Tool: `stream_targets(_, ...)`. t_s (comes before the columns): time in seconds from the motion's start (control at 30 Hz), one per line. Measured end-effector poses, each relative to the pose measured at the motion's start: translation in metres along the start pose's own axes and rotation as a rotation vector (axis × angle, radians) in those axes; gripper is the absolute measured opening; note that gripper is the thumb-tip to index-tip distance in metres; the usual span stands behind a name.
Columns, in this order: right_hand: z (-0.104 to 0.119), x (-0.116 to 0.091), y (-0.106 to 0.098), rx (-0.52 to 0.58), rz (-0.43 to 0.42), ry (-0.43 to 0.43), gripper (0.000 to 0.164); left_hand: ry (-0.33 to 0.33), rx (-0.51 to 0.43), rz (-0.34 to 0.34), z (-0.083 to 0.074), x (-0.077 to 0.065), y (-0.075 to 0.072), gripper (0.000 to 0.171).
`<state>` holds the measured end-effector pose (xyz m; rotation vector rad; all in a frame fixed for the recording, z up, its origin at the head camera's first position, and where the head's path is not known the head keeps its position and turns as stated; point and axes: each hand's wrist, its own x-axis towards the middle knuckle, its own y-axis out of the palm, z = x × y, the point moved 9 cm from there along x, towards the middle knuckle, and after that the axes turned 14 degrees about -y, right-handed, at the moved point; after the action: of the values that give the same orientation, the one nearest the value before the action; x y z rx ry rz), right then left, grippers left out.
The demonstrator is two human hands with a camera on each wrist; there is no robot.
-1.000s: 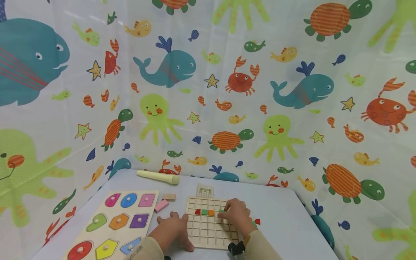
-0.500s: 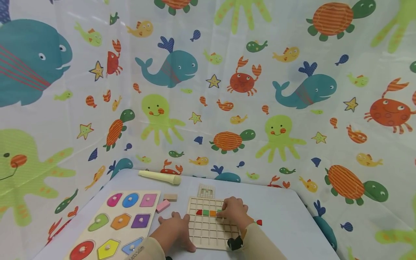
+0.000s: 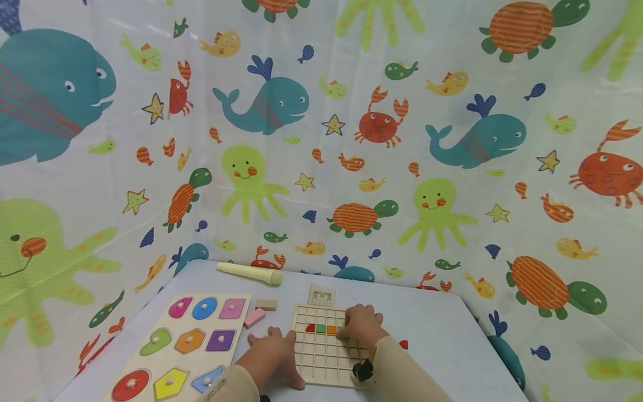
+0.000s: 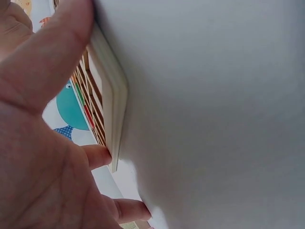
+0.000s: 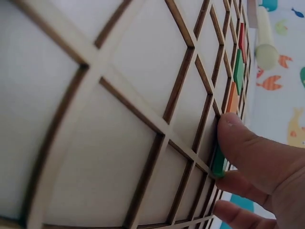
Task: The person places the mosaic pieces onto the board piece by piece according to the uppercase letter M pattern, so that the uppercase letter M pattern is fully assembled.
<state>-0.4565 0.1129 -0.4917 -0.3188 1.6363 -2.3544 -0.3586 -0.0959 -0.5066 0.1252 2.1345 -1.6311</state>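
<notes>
A wooden grid board lies on the white table. Along one row near its far side are a red piece, a green square tile and an orange square tile. My right hand pinches another green tile between thumb and finger, at the cell right of the orange one. My left hand spreads its fingers along the board's left side. In the left wrist view, the thumb and one finger touch the board's edge.
Left of the board lies a knobbed shape puzzle. Beyond it are a pink block, a wooden block and a pale yellow microphone-shaped toy. A small pattern card sits behind the grid. A red piece shows beside the right sleeve.
The scene has shifted slightly right in the head view. My right hand stays at the same cell, while its sleeve now covers more of the loose pieces on the right. The left hand keeps its place.
</notes>
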Motion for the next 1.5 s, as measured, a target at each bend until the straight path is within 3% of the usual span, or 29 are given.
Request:
stream_targets(0.73, 0.013, 0.009, -0.002, -0.247, 0.006, -0.06, 0.03, 0.002, 0.016, -0.026, -0.004, -0.002, -0.005, 0.109)
stream_targets(1.07, 0.025, -0.007, 0.003, -0.309, 0.053, -0.072, 0.029, 0.002, 0.013, -0.022, -0.002, -0.002, -0.003, 0.108)
stream_targets(1.33, 0.019, -0.023, 0.014, -0.153, 0.076, 0.035, 0.023, 0.011, 0.011, -0.033, -0.003, -0.003, -0.005, 0.107)
stream_targets(1.5, 0.013, -0.038, 0.015, -0.069, 0.013, 0.059, 0.026, -0.006, -0.014, -0.01, -0.001, -0.006, -0.005, 0.105)
